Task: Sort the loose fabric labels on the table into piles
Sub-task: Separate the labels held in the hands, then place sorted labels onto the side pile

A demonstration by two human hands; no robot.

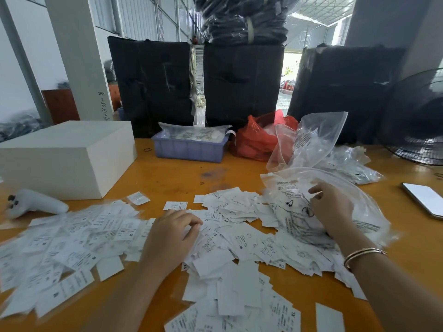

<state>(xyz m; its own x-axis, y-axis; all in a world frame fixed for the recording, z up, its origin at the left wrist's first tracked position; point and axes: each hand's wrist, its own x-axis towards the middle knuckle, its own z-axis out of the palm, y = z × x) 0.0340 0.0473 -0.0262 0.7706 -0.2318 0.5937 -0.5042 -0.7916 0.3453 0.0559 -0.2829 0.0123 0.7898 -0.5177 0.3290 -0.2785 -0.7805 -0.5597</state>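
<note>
Plainly, the fabric labels (pixel 239 248) are light, thin and limp: small white printed slips that overlap, curl at the edges and lie in a loose drift across the lower half of the frame, on the orange table (pixel 172 173). Some show size marks such as XS and M. They would likely slide over one another and over the glossy tabletop, so a pinch at a free edge or corner, or a flat press and drag with the fingertips, seems the surest hold; a draught from the fan (pixel 417 121) at the right edge could well scatter them.

At lower centre the left hand (pixel 172 233) rests on the spread, fingers curled down into the labels; whether it pinches one I cannot tell. To its right, the right hand (pixel 332 207), with bangles on the wrist, lies on a clear plastic bag (pixel 311 195) with its fingers bent over the crinkled film, apparently gripping it.

Farther back stand a white box (pixel 67 159) at left, a purple tray (pixel 189 147) at centre, a red bag (pixel 254 140) beside it, and a phone (pixel 424 200) at the right edge.
</note>
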